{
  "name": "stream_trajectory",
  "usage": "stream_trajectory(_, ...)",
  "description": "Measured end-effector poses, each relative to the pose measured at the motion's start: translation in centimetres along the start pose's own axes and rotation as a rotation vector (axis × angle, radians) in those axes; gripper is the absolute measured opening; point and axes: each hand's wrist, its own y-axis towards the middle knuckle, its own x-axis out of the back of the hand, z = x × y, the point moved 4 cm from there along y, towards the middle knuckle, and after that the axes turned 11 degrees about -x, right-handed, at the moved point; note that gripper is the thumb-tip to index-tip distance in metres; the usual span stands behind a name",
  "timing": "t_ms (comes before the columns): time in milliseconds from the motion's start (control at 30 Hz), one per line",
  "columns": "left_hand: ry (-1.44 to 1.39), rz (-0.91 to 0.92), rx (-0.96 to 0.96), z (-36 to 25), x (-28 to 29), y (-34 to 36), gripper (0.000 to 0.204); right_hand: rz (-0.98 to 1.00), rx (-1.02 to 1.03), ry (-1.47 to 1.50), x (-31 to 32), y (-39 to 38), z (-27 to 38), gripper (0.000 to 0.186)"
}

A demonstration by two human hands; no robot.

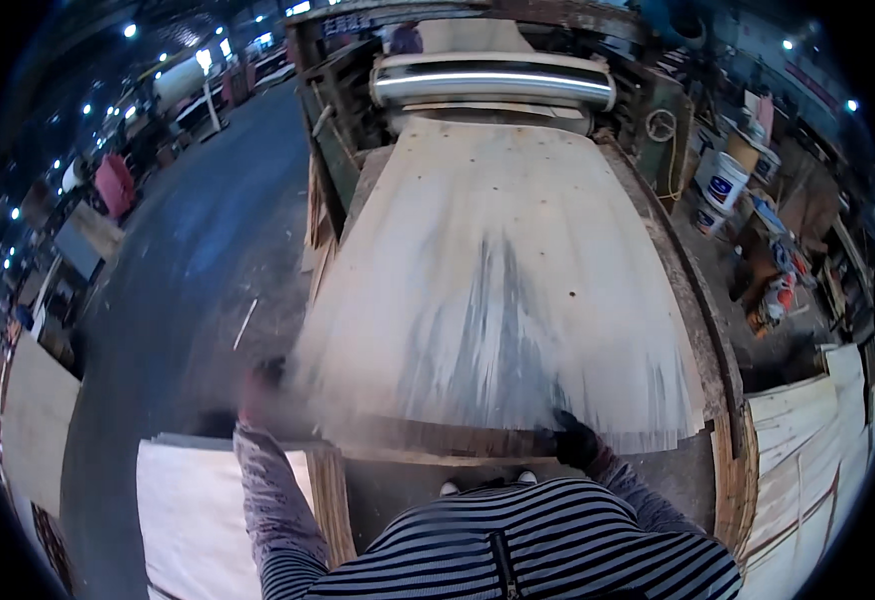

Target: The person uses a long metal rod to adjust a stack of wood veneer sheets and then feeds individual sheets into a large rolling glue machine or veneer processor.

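A large pale wood veneer sheet [478, 270] with grey streaks and small knots lies in front of me, its far end close to a shiny metal roller [493, 85]. At the sheet's ragged near edge, my right hand [578, 442] in a dark glove is closed on the veneer, thumb side on top. My left hand [263, 388] is beside the sheet's near left corner, smeared by motion, so its fingers cannot be made out. Below the near edge runs a brownish strip, blurred, whose kind I cannot tell.
Veneer stacks stand at my left [198, 510] and right [798, 460]. A green machine frame [663, 140] with a handwheel [661, 124] flanks the roller. White buckets [723, 185] and clutter lie at right. A dark floor aisle [188, 230] runs along the left.
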Motion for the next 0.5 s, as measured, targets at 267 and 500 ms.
stream_trajectory(267, -0.571, -0.249, 0.563, 19.0, -11.0, -12.2, 0.025, -0.186, 0.104, -0.059, 1.4, 2.8, 12.2, 0.034)
stream_trajectory(500, -0.619, -0.482, 0.627, 10.4, -9.2, -10.9, 0.028, -0.114, 0.098, -0.133, 2.0, 4.3, 14.4, 0.026)
